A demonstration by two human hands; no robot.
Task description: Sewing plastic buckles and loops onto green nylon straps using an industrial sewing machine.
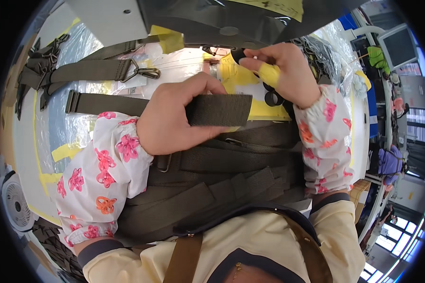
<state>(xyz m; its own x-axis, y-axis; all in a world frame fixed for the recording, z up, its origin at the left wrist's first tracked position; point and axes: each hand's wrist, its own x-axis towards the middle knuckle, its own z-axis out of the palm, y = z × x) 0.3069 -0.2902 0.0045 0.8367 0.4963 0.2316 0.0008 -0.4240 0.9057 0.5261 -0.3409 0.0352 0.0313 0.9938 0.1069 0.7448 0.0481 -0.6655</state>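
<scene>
My left hand is closed round a dark olive webbing strap, whose cut end points right. The strap's other stretch, with a buckle at its tip, runs out to the left behind my wrist. At the machine's lower edge, my right hand pinches a small black piece, its exact kind unclear. Yellow tape is wrapped on one of its fingers. Below that hand lies a black ring. More folded olive webbing is heaped across my lap and the table's near edge.
A dark grey machine overhangs the work from the far side, with yellow tape on it. Further webbing with a metal snap hook lies at left. A white fan stands at lower left; a monitor is far right.
</scene>
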